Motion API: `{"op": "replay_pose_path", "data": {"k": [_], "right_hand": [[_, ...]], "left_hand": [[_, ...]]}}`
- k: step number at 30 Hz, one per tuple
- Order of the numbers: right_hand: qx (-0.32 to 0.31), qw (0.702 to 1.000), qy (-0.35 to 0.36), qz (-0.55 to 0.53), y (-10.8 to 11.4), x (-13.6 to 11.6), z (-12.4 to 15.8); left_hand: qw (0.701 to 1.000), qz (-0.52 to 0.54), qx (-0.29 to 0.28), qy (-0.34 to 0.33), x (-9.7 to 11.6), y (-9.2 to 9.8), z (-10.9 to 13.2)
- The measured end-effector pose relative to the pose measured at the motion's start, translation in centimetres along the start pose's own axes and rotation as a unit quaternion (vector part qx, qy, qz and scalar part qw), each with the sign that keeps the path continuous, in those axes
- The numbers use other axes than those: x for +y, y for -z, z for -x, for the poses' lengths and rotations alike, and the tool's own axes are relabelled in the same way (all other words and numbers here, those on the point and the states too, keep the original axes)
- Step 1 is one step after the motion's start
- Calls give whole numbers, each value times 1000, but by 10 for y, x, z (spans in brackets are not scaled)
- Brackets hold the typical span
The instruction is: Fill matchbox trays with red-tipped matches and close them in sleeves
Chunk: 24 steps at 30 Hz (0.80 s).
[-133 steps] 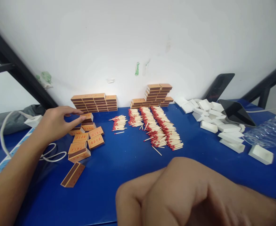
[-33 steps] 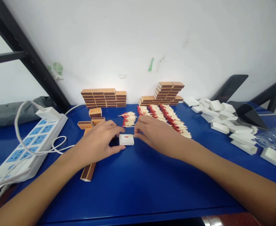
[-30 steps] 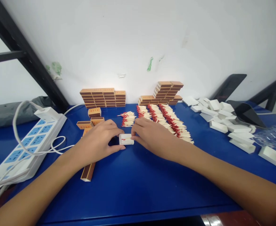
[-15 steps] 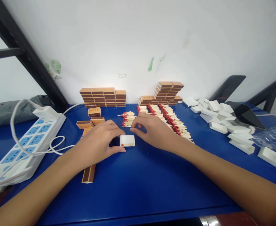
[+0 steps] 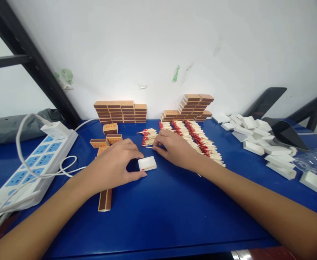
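A small white matchbox tray (image 5: 147, 163) lies on the blue table (image 5: 161, 209), with a match or two inside. My left hand (image 5: 115, 164) curls around the tray's left end, thumb and fingers steadying it. My right hand (image 5: 174, 148) reaches just beyond the tray, its fingertips pinching a red-tipped match (image 5: 148, 147) at the edge of a small match pile (image 5: 147, 136). Long rows of matches (image 5: 198, 142) run behind my right hand.
Brown matchbox sleeves are stacked against the wall (image 5: 120, 112) (image 5: 190, 107), with loose sleeves (image 5: 106, 135) beside my left hand and one (image 5: 105, 199) under my forearm. White trays (image 5: 261, 144) are heaped at right. A power strip (image 5: 34, 166) with cables lies at left.
My right hand left the tray and moved back to the small match pile, pinching a match. The left hand stayed on the tray, which turned slightly.
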State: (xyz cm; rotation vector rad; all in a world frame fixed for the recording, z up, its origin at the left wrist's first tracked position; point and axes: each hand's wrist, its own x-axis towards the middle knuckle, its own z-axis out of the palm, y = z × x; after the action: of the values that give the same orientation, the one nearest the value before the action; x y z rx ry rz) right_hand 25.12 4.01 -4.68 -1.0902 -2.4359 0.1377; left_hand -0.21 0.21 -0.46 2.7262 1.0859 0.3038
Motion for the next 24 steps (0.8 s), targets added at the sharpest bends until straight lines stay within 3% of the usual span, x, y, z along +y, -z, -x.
{"op": "replay_pose_path", "data": {"k": [10,16,24], "right_hand": [[3,1000,6,-2,-3,-6,-9],[-26,1000,-10,7,-1,-11,-11],[-40,999,-8,30,23,-21,1]], "left_hand": [[1000,-7,9,-1,-3,0,1],[1000,-16,16,-13,-4,2,0],[998,-43,52,-16,-8,0,-1]]}}
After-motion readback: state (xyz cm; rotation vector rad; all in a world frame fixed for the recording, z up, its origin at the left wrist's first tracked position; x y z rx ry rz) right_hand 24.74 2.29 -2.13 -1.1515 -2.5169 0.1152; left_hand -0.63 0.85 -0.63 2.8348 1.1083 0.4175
